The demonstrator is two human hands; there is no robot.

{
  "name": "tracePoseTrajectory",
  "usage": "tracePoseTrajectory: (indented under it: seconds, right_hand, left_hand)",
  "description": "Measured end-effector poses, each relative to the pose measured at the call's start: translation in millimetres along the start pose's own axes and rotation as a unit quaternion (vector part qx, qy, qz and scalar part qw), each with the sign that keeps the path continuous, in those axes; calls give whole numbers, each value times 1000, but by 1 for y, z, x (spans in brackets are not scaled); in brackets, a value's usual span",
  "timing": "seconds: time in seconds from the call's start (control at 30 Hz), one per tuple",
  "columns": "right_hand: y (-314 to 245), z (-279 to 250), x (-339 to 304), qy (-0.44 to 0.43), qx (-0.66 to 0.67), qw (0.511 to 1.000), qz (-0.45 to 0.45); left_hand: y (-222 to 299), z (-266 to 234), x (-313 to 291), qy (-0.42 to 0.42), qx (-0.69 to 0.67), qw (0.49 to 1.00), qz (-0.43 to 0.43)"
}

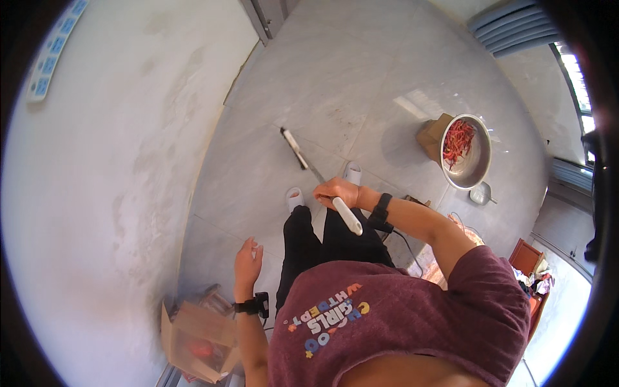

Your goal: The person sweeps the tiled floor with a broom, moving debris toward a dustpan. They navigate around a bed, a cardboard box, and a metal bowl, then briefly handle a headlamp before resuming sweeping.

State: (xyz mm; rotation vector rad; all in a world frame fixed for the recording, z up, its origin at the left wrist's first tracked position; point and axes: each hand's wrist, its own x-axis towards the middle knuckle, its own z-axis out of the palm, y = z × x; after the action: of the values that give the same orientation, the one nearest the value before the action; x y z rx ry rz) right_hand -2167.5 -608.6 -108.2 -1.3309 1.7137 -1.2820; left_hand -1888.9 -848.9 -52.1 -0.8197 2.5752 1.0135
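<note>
My right hand (338,192) is closed around a long-handled tool that looks like a squeegee (295,149). Its white grip (349,218) sticks out below my fist toward my body. A thin metal rod runs forward from the fist to a narrow white head with dark ends, held out over the floor. My left hand (247,259) hangs at my left side, fingers partly spread, holding nothing. It is nearest to an open cardboard box (169,332) by the wall.
Grey tiles (348,64) cover the floor. A metal basin (483,161) of red chillies (459,138) stands at the right, on or against a cardboard box (428,137); a grey dustpan (481,193) lies beside it. The white wall (109,213) rises at the left. A cable (412,248) hangs near my right arm.
</note>
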Motion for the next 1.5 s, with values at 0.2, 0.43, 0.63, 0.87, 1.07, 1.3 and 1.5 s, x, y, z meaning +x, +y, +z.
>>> tracePoseTrajectory:
  seconds: [0.2, 0.43, 0.63, 0.87, 1.07, 1.3, 1.5]
  right_hand:
    - [83, -83, -88, 65, 44, 996, 31]
    - [102, -216, -169, 72, -36, 992, 101]
    - [102, -261, -176, 102, -119, 980, 120]
    - [62, -274, -149, 174, -167, 966, 97]
    - [7, -242, -87, 97, -95, 990, -22]
    - [9, -141, 41, 83, 37, 989, -114]
    - [85, -89, 105, 21, 73, 990, -116]
  left_hand:
    - [80, 40, 18, -67, 27, 996, -42]
    - [84, 75, -8, -99, 57, 991, -71]
    - [69, 69, -31, -87, 69, 989, -93]
    - [59, 71, -25, -60, 45, 994, -78]
    - [36, 82, 4, -98, 7, 991, -87]
    - [0, 30, 65, -84, 71, 992, -70]
    - [9, -22, 94, -39, 69, 992, -95]
